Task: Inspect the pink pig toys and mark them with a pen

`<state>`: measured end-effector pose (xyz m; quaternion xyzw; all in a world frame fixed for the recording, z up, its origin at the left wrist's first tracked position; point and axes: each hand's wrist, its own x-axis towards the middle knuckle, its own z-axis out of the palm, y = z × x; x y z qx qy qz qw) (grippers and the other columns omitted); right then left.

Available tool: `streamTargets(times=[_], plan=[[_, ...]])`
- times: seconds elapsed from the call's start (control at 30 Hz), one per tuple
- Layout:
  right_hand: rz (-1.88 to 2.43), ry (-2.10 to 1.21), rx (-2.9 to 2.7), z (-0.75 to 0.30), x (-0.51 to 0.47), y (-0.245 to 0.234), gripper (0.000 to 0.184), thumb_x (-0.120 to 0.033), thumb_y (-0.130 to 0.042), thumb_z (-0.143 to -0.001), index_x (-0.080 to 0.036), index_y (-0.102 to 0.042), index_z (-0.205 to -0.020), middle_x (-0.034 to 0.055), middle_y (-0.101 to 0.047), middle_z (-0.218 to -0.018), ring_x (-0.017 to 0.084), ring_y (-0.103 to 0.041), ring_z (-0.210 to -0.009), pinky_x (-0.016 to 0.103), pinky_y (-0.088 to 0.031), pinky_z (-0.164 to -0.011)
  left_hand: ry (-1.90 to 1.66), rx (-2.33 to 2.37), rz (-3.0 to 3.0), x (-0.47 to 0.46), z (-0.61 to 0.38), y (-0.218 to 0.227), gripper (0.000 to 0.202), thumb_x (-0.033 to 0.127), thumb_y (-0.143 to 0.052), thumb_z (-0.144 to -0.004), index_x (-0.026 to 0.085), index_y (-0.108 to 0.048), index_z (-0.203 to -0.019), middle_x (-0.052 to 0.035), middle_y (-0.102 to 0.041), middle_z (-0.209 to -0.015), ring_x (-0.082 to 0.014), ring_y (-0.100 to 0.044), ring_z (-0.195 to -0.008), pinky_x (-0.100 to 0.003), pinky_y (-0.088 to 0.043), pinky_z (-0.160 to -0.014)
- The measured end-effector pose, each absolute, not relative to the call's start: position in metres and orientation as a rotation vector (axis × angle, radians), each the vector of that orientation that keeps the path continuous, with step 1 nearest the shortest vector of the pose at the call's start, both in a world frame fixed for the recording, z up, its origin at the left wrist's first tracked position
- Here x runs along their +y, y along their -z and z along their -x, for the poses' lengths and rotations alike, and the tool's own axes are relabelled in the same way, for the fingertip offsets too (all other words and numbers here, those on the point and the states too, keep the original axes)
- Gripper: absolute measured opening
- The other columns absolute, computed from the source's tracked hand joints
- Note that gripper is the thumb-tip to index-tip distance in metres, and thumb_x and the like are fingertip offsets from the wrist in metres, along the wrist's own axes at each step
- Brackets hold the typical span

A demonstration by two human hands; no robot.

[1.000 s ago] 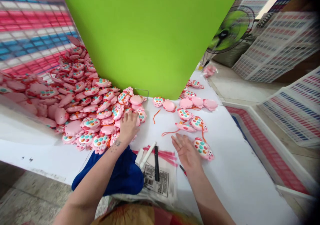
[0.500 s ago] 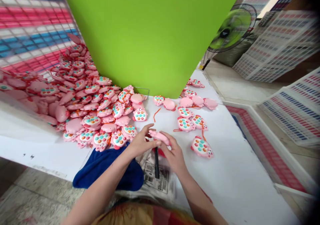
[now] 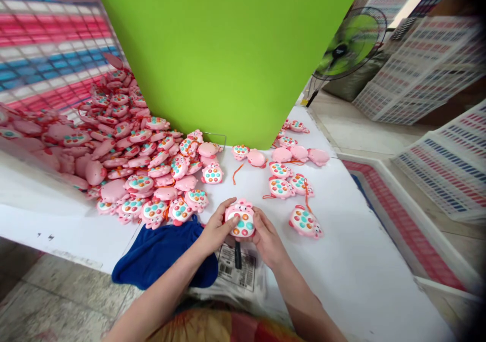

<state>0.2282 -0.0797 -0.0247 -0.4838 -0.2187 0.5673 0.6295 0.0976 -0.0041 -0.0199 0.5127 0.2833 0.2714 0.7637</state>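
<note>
Between my two hands is a pink animal-shaped toy (image 3: 246, 211) with a white front and turquoise, orange and red round buttons facing me. My left hand (image 3: 217, 230) grips its left side, thumb on the buttons. On the opposite edge, my right hand (image 3: 268, 234) holds it, fingers partly hidden behind. Below the toy a black pen-like stick (image 3: 238, 256) lies over a printed label (image 3: 245, 271) in clear plastic. A blue cloth (image 3: 163, 261) lies left of it. One similar toy with an orange cord (image 3: 306, 221) rests to the right of my right hand.
A large heap of the same pink toys (image 3: 125, 150) fills the left side of the white table (image 3: 341, 261). More toys (image 3: 281, 187) lie at the right, near a loose orange cord (image 3: 237, 174). A green panel (image 3: 228, 58) stands behind; crates (image 3: 410, 74) and a fan (image 3: 351, 43) stand beyond.
The toy in my hands has turned from edge-on to button side facing me and come slightly lower. My left thumb now lies on its front.
</note>
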Motion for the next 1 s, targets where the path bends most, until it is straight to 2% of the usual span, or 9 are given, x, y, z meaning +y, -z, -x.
streamTargets(times=[0.17,0.4,0.5,0.57,0.67,0.73,0.87,0.93,1.0], plan=[[1.229,-1.254,-0.642,-0.228,-0.081,0.024,0.051,-0.05,-0.067,-0.076,-0.024,-0.052,-0.117,0.005,-0.062,-0.108,0.021,-0.064,-0.087,0.029,-0.058,-0.057,-0.591,0.601,-1.138,-0.005,-0.098,0.026,0.064,0.043,-0.061,-0.083,0.019,-0.037,-0.137,-0.0095,-0.055,-0.124,-0.0196,-0.057,-0.102,-0.032,-0.048,-0.089],[1.39,-1.046,-0.743,-0.239,-0.076,0.032,0.046,-0.047,-0.065,-0.078,-0.02,-0.056,-0.114,0.005,-0.066,-0.103,0.018,-0.063,-0.086,0.027,-0.056,-0.068,-0.592,0.55,-1.421,-0.004,-0.093,0.024,0.075,0.041,-0.063,-0.083,0.018,-0.026,-0.144,-0.0142,-0.049,-0.132,-0.0225,-0.056,-0.108,-0.037,-0.046,-0.094],[1.414,-0.987,-0.583,-0.253,-0.072,0.033,0.051,-0.048,-0.069,-0.074,-0.02,-0.057,-0.115,0.005,-0.066,-0.104,0.019,-0.063,-0.086,0.03,-0.057,-0.069,-0.626,0.713,-1.886,0.007,-0.083,0.019,0.069,0.034,-0.066,-0.081,0.02,-0.035,-0.141,-0.0151,-0.049,-0.133,-0.0258,-0.055,-0.11,-0.044,-0.044,-0.097],[1.33,-0.908,-0.427,-0.264,-0.069,0.034,0.051,-0.047,-0.071,-0.072,-0.024,-0.056,-0.116,0.0033,-0.064,-0.11,0.018,-0.064,-0.089,0.033,-0.059,-0.072,-0.645,0.899,-2.272,0.019,-0.072,0.019,0.061,0.025,-0.068,-0.079,0.021,-0.045,-0.135,-0.0149,-0.05,-0.133,-0.0312,-0.047,-0.12,-0.052,-0.037,-0.103],[1.119,-0.815,-0.213,-0.279,-0.067,0.039,0.041,-0.045,-0.075,-0.069,-0.024,-0.059,-0.101,0.0007,-0.063,-0.109,0.018,-0.065,-0.096,0.035,-0.057,-0.082,-0.578,1.206,-2.616,0.039,-0.054,0.027,0.055,0.01,-0.066,-0.075,0.021,-0.054,-0.128,-0.0159,-0.048,-0.137,-0.0378,-0.037,-0.13,-0.061,-0.028,-0.105],[1.059,-0.806,-0.152,-0.281,-0.068,0.044,0.04,-0.043,-0.077,-0.067,-0.023,-0.059,-0.096,0.0015,-0.063,-0.11,0.02,-0.066,-0.099,0.037,-0.055,-0.089,-0.526,1.281,-2.647,0.051,-0.046,0.034,0.047,0.005,-0.059,-0.078,0.019,-0.058,-0.122,-0.0159,-0.052,-0.134,-0.0366,-0.039,-0.129,-0.059,-0.032,-0.104],[1.248,-0.887,-0.456,-0.263,-0.073,0.051,0.051,-0.04,-0.071,-0.074,-0.027,-0.054,-0.12,0.0079,-0.056,-0.129,0.024,-0.063,-0.108,0.048,-0.049,-0.096,-0.711,1.171,-2.372,0.061,-0.049,0.035,0.028,0.015,-0.051,-0.087,0.015,-0.061,-0.112,-0.0145,-0.061,-0.118,-0.0282,-0.052,-0.116,-0.046,-0.042,-0.1],[1.382,-0.846,-0.812,-0.245,-0.075,0.049,0.054,-0.038,-0.064,-0.08,-0.027,-0.049,-0.131,0.0102,-0.05,-0.137,0.026,-0.054,-0.121,0.05,-0.045,-0.102,-0.818,1.121,-2.064,0.055,-0.06,0.029,0.029,0.028,-0.054,-0.088,0.015,-0.059,-0.113,-0.0118,-0.064,-0.109,-0.0245,-0.059,-0.102,-0.041,-0.048,-0.091],[1.478,-0.671,-1.172,-0.229,-0.076,0.044,0.061,-0.032,-0.061,-0.082,-0.028,-0.04,-0.139,0.0084,-0.037,-0.148,0.026,-0.038,-0.135,0.051,-0.035,-0.11,-0.81,1.039,-1.707,0.042,-0.073,0.022,0.04,0.039,-0.055,-0.086,0.016,-0.053,-0.119,-0.0076,-0.065,-0.098,-0.0198,-0.063,-0.084,-0.036,-0.053,-0.078]])
